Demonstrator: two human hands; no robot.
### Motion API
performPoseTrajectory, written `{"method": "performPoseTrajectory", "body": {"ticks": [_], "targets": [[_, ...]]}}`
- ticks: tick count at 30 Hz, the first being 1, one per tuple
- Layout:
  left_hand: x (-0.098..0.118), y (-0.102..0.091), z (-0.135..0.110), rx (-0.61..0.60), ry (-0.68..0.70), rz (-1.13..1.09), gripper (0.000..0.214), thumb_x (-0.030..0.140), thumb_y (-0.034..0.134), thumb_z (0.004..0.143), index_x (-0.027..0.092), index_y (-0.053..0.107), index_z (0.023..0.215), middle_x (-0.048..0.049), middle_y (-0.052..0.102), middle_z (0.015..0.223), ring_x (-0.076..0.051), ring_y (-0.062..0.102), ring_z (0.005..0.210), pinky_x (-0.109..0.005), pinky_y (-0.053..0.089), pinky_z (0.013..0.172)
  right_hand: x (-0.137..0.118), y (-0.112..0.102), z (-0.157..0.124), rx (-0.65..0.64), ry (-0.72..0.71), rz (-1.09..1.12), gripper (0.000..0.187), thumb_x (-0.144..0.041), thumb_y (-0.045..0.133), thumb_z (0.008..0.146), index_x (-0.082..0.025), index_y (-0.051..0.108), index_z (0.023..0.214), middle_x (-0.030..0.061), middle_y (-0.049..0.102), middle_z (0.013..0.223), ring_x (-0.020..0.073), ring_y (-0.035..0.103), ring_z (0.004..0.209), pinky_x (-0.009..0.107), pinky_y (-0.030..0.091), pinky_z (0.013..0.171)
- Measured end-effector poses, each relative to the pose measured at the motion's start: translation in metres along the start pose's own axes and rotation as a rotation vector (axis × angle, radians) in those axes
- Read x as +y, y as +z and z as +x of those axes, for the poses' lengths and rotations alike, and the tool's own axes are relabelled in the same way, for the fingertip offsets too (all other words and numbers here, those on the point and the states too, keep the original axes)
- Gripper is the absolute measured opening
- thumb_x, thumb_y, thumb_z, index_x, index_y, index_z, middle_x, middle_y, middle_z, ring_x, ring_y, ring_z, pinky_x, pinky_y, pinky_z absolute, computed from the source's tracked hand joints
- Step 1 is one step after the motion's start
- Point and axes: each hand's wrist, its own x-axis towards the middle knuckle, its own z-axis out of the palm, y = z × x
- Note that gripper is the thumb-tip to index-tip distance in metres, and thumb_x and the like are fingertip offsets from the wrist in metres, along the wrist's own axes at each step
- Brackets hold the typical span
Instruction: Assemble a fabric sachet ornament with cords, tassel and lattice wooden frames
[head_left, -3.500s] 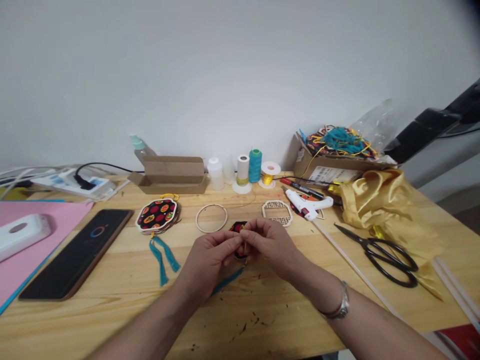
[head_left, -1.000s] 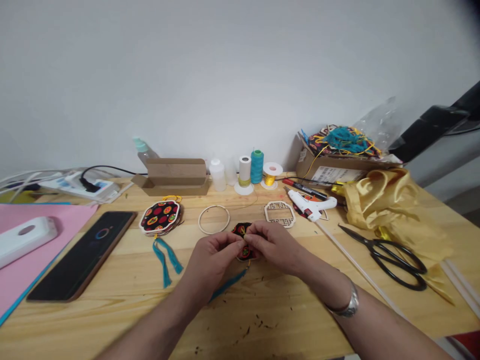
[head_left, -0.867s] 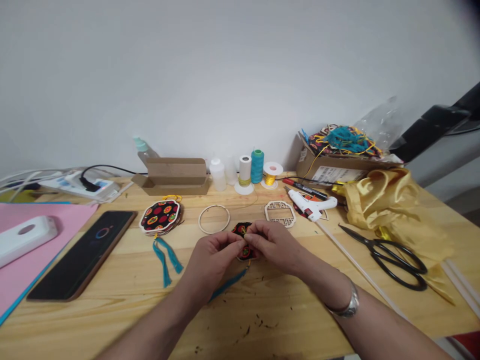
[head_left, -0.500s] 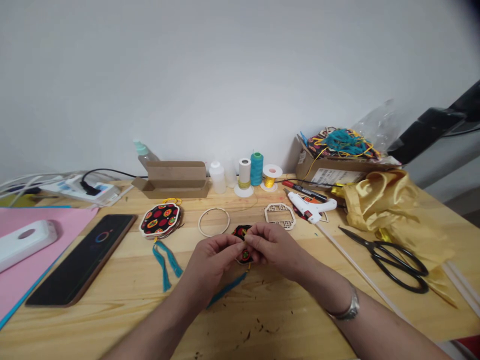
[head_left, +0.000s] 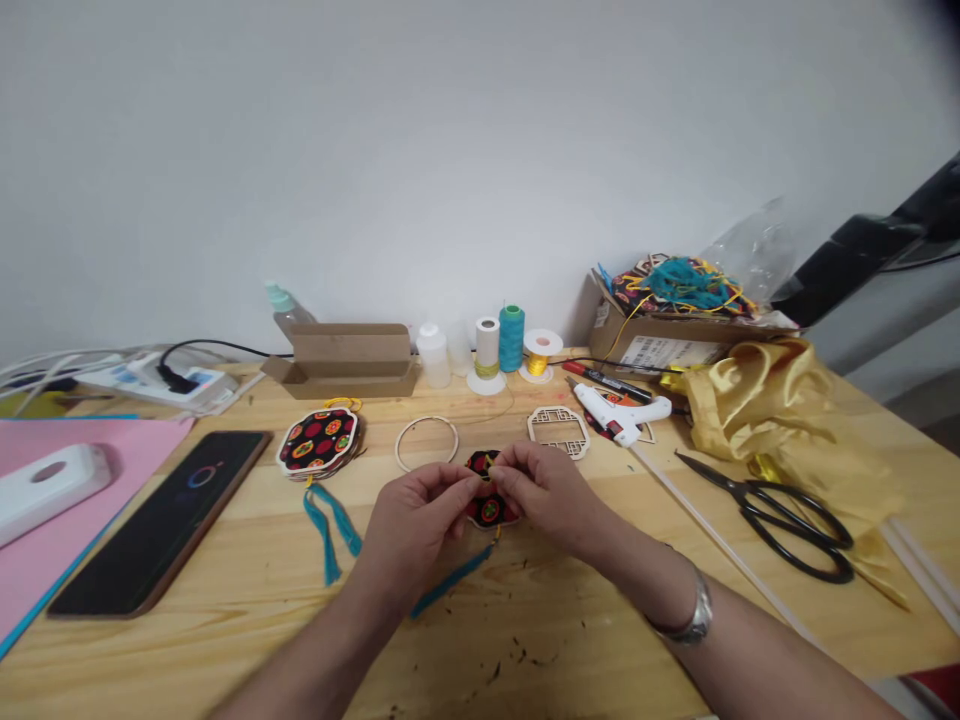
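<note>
My left hand [head_left: 416,525] and my right hand [head_left: 544,492] meet at the middle of the wooden table [head_left: 525,620]. Both pinch a small black fabric ornament [head_left: 486,505] with red and yellow flowers, held just above the table. A teal tassel [head_left: 450,585] trails from it toward me. Fingertips of both hands are pressed together at the ornament's top edge. A matching, larger ornament [head_left: 319,442] with a teal tassel lies to the left. A wooden ring [head_left: 426,442] and a wooden lattice frame [head_left: 557,430] lie just beyond my hands.
Black scissors [head_left: 780,510], gold cloth [head_left: 780,410] and a white glue gun [head_left: 622,412] lie at the right. Thread spools [head_left: 510,340] and a cardboard box [head_left: 341,355] stand by the wall. A phone [head_left: 161,520] and pink paper [head_left: 52,510] are at the left.
My hands stay pinched on the small ornament in nearly the same spot. The view has shifted slightly, and more of the ornament shows between my fingers.
</note>
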Motion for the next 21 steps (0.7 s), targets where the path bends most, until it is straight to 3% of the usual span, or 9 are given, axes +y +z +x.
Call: {"method": "performPoseTrajectory", "body": {"ticks": [4, 7, 10, 14, 21], "targets": [[-0.004, 0.000, 0.001, 0.042, 0.086, 0.065, 0.018, 0.033, 0.068, 0.067, 0.016, 0.068, 0.072, 0.0032, 0.057, 0.053, -0.008, 0.046, 0.046, -0.019, 0.034, 0.046, -0.002, -0.002, -0.001, 0.068, -0.080, -0.139, 0.016, -0.023, 0.049, 0.080, -0.018, 0.053, 0.065, -0.0021, 0.054, 0.057, 0.0101, 0.047, 0.055, 0.022, 0.035, 0.055], [-0.008, 0.001, -0.001, 0.115, 0.320, 0.231, 0.010, 0.029, 0.066, 0.069, 0.020, 0.069, 0.069, 0.0014, 0.059, 0.068, -0.010, 0.051, 0.056, -0.021, 0.039, 0.052, -0.002, -0.001, -0.001, 0.085, -0.086, -0.125, 0.016, -0.022, 0.049, 0.080, -0.018, 0.054, 0.066, -0.0020, 0.054, 0.057, 0.0102, 0.047, 0.055, 0.022, 0.035, 0.054], [-0.013, 0.002, -0.005, 0.151, 0.584, 0.529, 0.010, 0.025, 0.060, 0.075, 0.022, 0.070, 0.074, 0.0025, 0.055, 0.061, -0.010, 0.048, 0.053, -0.021, 0.037, 0.051, 0.001, 0.001, 0.000, 0.045, -0.030, -0.001, 0.015, -0.024, 0.049, 0.080, -0.018, 0.053, 0.066, -0.0041, 0.050, 0.052, 0.0094, 0.045, 0.050, 0.021, 0.036, 0.051], [-0.022, 0.001, -0.008, 0.154, 0.878, 0.869, 0.016, 0.020, 0.053, 0.082, 0.021, 0.068, 0.085, 0.0005, 0.061, 0.063, -0.011, 0.054, 0.057, -0.022, 0.037, 0.054, 0.004, 0.005, 0.001, 0.019, 0.022, 0.115, 0.017, -0.026, 0.051, 0.079, -0.018, 0.052, 0.064, -0.0050, 0.049, 0.049, 0.0082, 0.044, 0.046, 0.020, 0.036, 0.048], [-0.032, -0.002, -0.006, 0.286, 1.223, 1.264, 0.019, 0.017, 0.052, 0.083, 0.016, 0.065, 0.097, -0.0008, 0.060, 0.058, -0.013, 0.053, 0.051, -0.027, 0.034, 0.050, 0.000, 0.007, 0.001, 0.057, 0.053, 0.228, 0.016, -0.026, 0.052, 0.076, -0.017, 0.054, 0.063, -0.0053, 0.048, 0.047, 0.0075, 0.043, 0.044, 0.020, 0.036, 0.046]]}}
